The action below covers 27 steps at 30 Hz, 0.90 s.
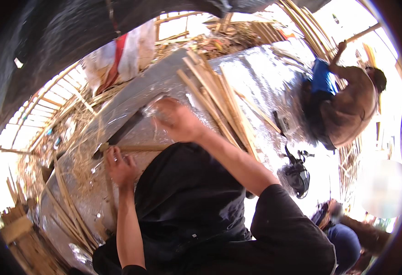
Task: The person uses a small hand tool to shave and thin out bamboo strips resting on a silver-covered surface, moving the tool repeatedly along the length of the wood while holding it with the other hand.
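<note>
My right hand point(176, 119), slightly smeared by motion, is closed round the handle end of a large knife. The knife's long dark blade point(127, 126) slants down to the left, its far part close to the end of a bamboo stick point(146, 147). My left hand point(120, 166) is closed at the left end of that stick, fingers over it. The stick lies sideways in front of my body, its right end reaching my dark clothing. Pale shavings point(84, 172) lie left of my left hand.
Split bamboo strips point(221, 103) lie piled ahead on a shiny grey sheet point(164, 68). More strips point(70, 208) lie at lower left. A co-worker point(352, 103) sits at right, arm raised to bamboo. A black strapped item point(297, 176) lies nearer; another person point(343, 240) is at lower right.
</note>
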{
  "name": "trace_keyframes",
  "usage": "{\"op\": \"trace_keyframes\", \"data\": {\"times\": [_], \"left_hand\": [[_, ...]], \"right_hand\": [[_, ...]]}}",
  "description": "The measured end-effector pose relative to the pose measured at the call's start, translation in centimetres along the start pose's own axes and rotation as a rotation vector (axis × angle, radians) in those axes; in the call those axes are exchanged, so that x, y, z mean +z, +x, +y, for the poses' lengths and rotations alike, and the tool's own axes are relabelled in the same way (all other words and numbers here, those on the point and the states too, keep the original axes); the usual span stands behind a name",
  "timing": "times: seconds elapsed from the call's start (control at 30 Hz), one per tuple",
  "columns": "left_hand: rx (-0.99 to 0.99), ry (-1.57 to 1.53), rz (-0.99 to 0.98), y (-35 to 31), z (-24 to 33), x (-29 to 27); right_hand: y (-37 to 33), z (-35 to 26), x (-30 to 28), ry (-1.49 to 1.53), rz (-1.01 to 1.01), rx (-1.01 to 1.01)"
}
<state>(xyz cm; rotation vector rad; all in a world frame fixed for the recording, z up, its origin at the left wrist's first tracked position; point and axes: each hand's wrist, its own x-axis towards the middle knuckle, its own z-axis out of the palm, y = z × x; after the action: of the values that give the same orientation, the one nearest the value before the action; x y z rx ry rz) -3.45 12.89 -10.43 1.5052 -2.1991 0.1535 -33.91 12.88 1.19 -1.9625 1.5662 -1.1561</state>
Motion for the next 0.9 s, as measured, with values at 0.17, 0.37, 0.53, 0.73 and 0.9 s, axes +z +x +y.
{"op": "trace_keyframes", "data": {"times": [0.17, 0.37, 0.53, 0.73, 0.9], "left_hand": [[-0.032, -0.037, -0.049, 1.7, 2.4, -0.1], [-0.036, 0.015, -0.042, 1.8, 1.2, -1.2], [-0.015, 0.010, -0.045, 2.1, 1.5, -0.9], [-0.029, 0.034, -0.039, 2.2, 1.0, -1.4], [-0.019, 0.012, 0.018, 1.8, 1.7, -0.2]], "right_hand": [[-13.3, 15.4, -19.7, -0.610, 0.356, 0.635], [-27.5, 16.3, -33.5, -0.880, 0.403, 1.312], [-33.0, 20.3, -34.1, -0.923, 0.104, 1.310], [-29.4, 21.3, -32.8, -0.953, 0.010, 1.457], [-31.6, 21.2, -36.1, -1.030, 0.137, 1.249]]}}
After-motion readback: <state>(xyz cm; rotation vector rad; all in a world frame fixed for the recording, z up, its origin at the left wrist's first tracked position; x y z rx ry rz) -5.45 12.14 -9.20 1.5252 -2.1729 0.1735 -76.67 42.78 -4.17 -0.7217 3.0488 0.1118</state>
